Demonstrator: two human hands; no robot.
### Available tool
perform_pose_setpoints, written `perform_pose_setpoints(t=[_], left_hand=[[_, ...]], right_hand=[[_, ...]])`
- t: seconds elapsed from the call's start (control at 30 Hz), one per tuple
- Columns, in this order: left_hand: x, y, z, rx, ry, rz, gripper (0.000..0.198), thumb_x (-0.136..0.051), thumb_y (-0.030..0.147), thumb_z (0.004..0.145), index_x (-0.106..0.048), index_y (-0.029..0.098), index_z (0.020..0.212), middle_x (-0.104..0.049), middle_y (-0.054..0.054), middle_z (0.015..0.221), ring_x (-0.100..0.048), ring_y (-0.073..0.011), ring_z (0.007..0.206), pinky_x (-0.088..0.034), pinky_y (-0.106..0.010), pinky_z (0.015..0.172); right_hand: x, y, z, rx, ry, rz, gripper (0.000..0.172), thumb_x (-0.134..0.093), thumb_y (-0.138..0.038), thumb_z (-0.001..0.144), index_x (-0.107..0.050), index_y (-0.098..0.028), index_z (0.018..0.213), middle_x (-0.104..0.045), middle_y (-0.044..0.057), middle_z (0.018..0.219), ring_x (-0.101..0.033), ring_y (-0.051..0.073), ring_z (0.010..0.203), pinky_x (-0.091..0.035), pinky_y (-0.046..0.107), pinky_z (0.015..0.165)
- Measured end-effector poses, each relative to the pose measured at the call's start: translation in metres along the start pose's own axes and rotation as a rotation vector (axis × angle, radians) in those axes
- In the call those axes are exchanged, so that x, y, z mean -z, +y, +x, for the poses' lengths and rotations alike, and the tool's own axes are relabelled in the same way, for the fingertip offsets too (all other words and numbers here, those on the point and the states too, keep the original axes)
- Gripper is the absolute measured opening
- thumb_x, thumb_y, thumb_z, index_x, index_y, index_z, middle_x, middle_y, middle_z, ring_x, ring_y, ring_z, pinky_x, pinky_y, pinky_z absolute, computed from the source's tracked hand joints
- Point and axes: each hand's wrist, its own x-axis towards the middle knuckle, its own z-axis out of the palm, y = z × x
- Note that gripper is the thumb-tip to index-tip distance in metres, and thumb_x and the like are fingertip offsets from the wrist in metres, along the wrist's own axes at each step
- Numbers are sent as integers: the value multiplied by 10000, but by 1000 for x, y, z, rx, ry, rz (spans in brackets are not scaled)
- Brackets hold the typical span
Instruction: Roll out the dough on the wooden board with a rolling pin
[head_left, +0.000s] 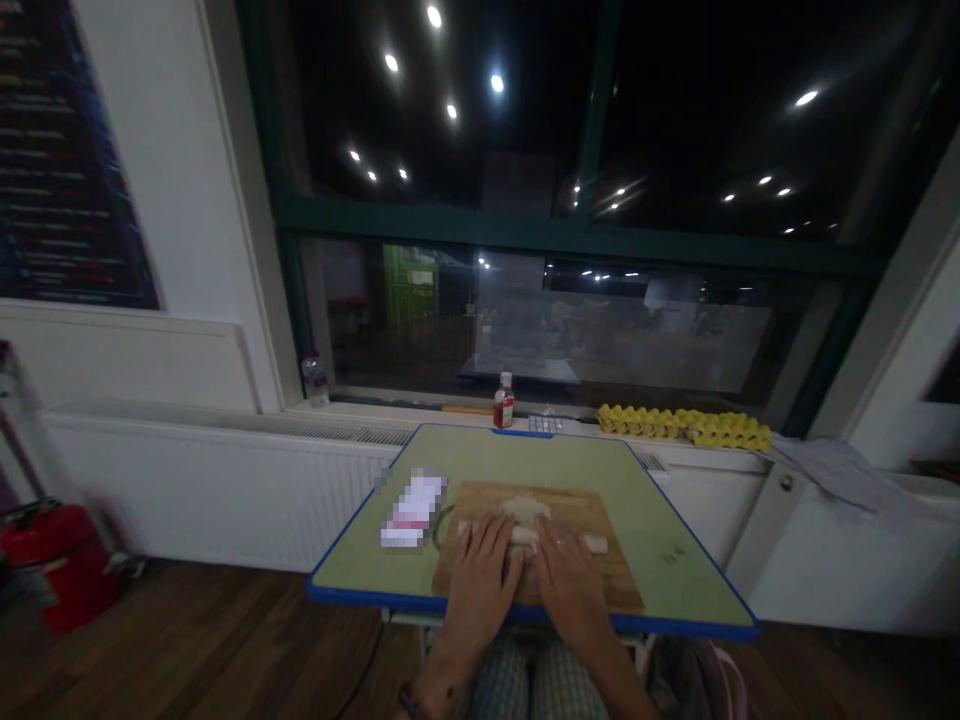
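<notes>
Both hands lie flat, palms down, side by side on a pale rolling pin (596,544) that runs across a wooden board (622,585). My left hand (480,570) covers the pin's left part, my right hand (568,572) its right part, fingers stretched forward. Just beyond the fingertips sits a flattened piece of whitish dough (525,507) on the board. The board rests on a small green table with a blue rim (660,500).
A blurred-out flat item (412,510) lies on the table left of the board. On the windowsill stand a red-filled bottle (504,401), a clear bottle (314,380) and yellow egg trays (686,425). A red object (56,560) sits on the floor at left.
</notes>
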Motion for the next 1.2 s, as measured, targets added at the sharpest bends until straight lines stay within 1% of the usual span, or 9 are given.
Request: perform_pose_setpoints(t=[0.1, 0.2, 0.37, 0.5, 0.7, 0.87, 0.93, 1.07, 1.2], left_hand=[[5, 4, -14, -5, -17, 5, 484, -376, 363, 1005, -481, 195, 1446, -496, -68, 1494, -412, -254, 1408, -320, -536, 1171], [7, 6, -24, -12, -42, 7, 510, -370, 385, 1006, -449, 193, 1472, -462, -73, 1515, -384, -263, 1428, -335, -531, 1165], [6, 4, -27, -25, -55, -3, 530, -383, 394, 996, -433, 194, 1484, -448, -76, 1521, -364, -261, 1440, -347, -510, 1165], [6, 4, -16, -4, -75, -8, 527, -385, 397, 995, -444, 187, 1474, -444, -81, 1526, -358, -264, 1443, -315, -528, 1177], [8, 3, 12, 67, -138, -42, 529, -385, 427, 992, -470, 186, 1455, -477, -78, 1507, -393, -269, 1419, -295, -524, 1180], [7, 1, 33, 107, -154, -55, 510, -368, 441, 996, -509, 210, 1429, -501, -69, 1490, -425, -269, 1395, -286, -520, 1180], [6, 2, 40, 113, -163, -43, 509, -364, 446, 996, -519, 211, 1420, -499, -65, 1493, -419, -266, 1399, -278, -510, 1185], [5, 3, 52, 140, -172, -16, 518, -364, 452, 992, -529, 188, 1406, -498, -90, 1491, -410, -286, 1403, -259, -534, 1183], [5, 1, 57, 122, -170, -13, 497, -358, 427, 994, -546, 185, 1385, -529, -98, 1465, -442, -282, 1377, -255, -535, 1178]], right_hand=[[10, -6, -10, -13, -6, -9, 470, -288, -282, 1021, -576, -141, 1364, -576, 97, 1405, -505, 235, 1321, -352, 415, 1120], [21, -10, -15, -60, -89, 10, 473, -292, -316, 1022, -561, -185, 1390, -535, 63, 1447, -462, 230, 1364, -355, 419, 1133], [27, -7, -16, -59, -165, 67, 479, -283, -330, 1022, -544, -224, 1409, -521, 54, 1459, -439, 223, 1383, -368, 449, 1137], [19, 2, -8, -46, -193, 64, 487, -267, -296, 1016, -547, -212, 1406, -522, 73, 1457, -440, 218, 1382, -333, 462, 1159], [2, 15, 15, -19, -267, 47, 499, -256, -265, 1010, -545, -148, 1399, -532, 108, 1446, -452, 223, 1371, -291, 476, 1172], [-4, 18, 39, -118, -388, 50, 514, -254, -287, 1006, -513, -161, 1431, -456, 95, 1508, -385, 217, 1416, -264, 448, 1178], [-6, 18, 47, -126, -440, 53, 527, -238, -281, 1004, -507, -143, 1436, -430, 105, 1524, -361, 224, 1430, -254, 439, 1176], [-8, 20, 62, -156, -475, 69, 553, -202, -276, 1006, -511, -89, 1425, -467, 137, 1490, -403, 242, 1404, -259, 436, 1165], [-8, 20, 69, -155, -484, 63, 555, -199, -281, 1010, -531, -82, 1407, -503, 149, 1457, -431, 246, 1385, -256, 440, 1162]])
